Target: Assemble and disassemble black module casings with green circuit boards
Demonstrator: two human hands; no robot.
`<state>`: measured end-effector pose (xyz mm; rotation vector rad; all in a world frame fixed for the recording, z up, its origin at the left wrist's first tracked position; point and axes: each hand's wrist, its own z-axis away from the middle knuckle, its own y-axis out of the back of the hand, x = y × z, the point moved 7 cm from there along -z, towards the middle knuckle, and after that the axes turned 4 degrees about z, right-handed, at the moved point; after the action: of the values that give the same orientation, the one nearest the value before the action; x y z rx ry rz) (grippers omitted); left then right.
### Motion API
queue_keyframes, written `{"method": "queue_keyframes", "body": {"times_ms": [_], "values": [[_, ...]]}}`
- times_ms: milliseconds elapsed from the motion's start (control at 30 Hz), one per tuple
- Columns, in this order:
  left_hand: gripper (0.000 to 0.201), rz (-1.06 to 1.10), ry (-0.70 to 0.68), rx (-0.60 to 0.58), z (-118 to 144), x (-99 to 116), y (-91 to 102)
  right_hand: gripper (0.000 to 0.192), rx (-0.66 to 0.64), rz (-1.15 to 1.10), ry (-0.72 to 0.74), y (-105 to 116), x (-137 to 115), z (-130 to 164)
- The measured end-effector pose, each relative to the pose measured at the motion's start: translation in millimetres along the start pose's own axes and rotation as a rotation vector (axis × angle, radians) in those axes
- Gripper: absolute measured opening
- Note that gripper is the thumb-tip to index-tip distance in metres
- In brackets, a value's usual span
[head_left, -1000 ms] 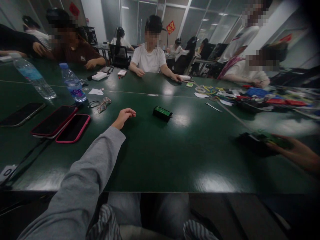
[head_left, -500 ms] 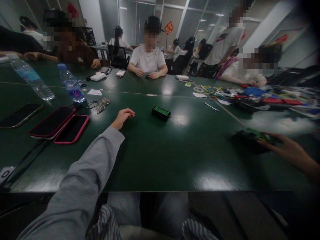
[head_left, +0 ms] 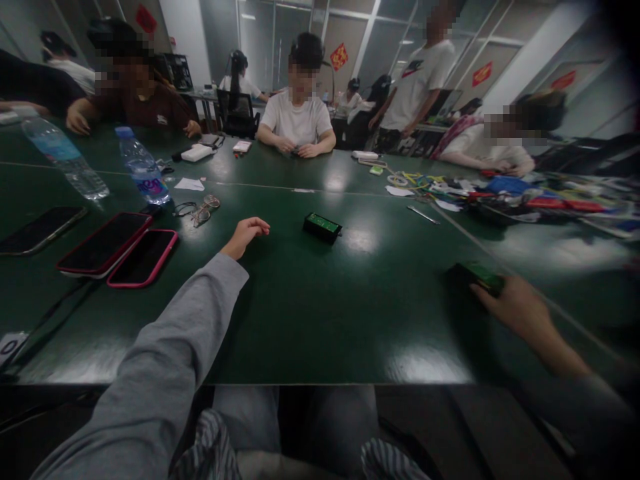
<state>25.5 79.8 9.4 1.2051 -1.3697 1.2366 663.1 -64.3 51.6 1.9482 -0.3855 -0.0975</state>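
Observation:
My left hand (head_left: 246,237) rests on the green table, fingers loosely bent and nothing in them. To its right, a black box with a green circuit board on top (head_left: 323,227) stands by itself on the tabletop. My right hand (head_left: 520,310) is far over on the right side, its thumb and fingers around a second black box with a green circuit board (head_left: 477,275). Whether that box touches the table I cannot tell. Part of it is hidden by the hand.
Phones (head_left: 143,259), two water bottles (head_left: 145,167) and glasses (head_left: 203,212) are on the left. A wrench-like tool (head_left: 423,214) lies near a pile of cables and pouches (head_left: 530,193) at the back right. A person in a white shirt (head_left: 297,120) sits opposite; others are around.
My right hand has come further into view, moving left with the held box. My left hand and the standing box have stayed put. A standing person in the background has shifted left.

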Motion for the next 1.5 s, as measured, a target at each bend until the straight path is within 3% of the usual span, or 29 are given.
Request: {"method": "queue_keyframes", "body": {"times_ms": [67,200,300,367,467,600,800,1033,1500], "values": [[0.018,-0.012,-0.002,-0.001,-0.3,-0.6,0.6,0.063,0.004,-0.11,0.133,11.9,-62.3,25.2],[0.019,-0.038,-0.011,0.007,1.4,1.6,0.4,0.062,0.002,-0.47,0.54,60.9,-226.8,72.5],[0.02,-0.067,-0.011,0.028,2.8,2.8,0.1,0.059,-0.022,-0.621,0.683,85.1,-332.8,82.3],[0.021,-0.077,-0.03,0.057,3.0,4.3,1.0,0.058,0.027,-0.702,0.684,90.5,-382.1,75.0],[0.027,-0.068,-0.07,0.127,3.9,7.5,4.3,0.057,0.109,-0.795,0.667,85.6,-424.3,57.7],[0.041,-0.071,-0.07,0.126,6.3,10.7,-0.7,0.054,0.076,-0.866,0.662,71.3,-436.1,41.4],[0.042,-0.144,-0.101,-0.02,6.6,10.7,-20.0,0.058,0.041,-0.949,0.633,62.8,-428.8,37.1],[0.051,-0.263,-0.15,-0.147,5.9,4.0,-25.6,0.057,-0.031,-1.016,0.68,59.2,-434.5,41.5],[0.057,-0.495,-0.17,-0.189,11.8,11.4,-24.9,0.047,-0.049,-1.088,0.627,63.3,-430.8,38.6]]}}
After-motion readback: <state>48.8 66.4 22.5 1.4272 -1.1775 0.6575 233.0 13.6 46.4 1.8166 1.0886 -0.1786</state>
